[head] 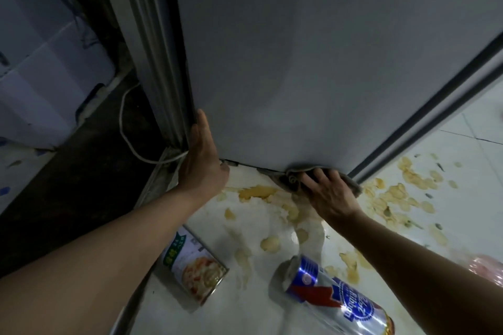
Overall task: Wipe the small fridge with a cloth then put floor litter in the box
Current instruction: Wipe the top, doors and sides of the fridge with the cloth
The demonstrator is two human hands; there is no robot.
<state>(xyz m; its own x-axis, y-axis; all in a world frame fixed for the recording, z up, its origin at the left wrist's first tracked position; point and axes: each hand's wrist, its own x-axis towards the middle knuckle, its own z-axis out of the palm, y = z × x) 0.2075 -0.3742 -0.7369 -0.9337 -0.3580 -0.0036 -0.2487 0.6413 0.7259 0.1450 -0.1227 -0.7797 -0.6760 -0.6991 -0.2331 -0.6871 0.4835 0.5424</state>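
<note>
Your right hand (329, 193) was pressing the grey cloth (296, 175) against the bottom edge of the small fridge (299, 62), its fingers (319, 175) spread wide and flat over the bunched fabric rather than curled round it. Your left hand (201, 160) rested flat against the fridge's lower left corner, fingers straight and together, holding nothing and seemingly bracing the cabinet. The cloth looked soft and limp, so I judged it would fold and slip under a flat palm; gathering it into a wad under the fingers would give firmer pressure along that low edge. In front of the fridge, the floor (272, 315) carried yellowish stains (258, 193) spreading out from its base. Two pieces of litter lay nearer to you than the fridge: a food tin (196, 266) on its side below your left forearm, and a blue beverage can (334, 296) lying on its side under your right forearm. Both were probably light, thin-walled and slick, liable to roll, so they were best taken round the middle of the body; the tin's open rim might be sharp. The box for the litter could not be identified with certainty. A white cable (128, 130) trailed beside the fridge's left side.
</note>
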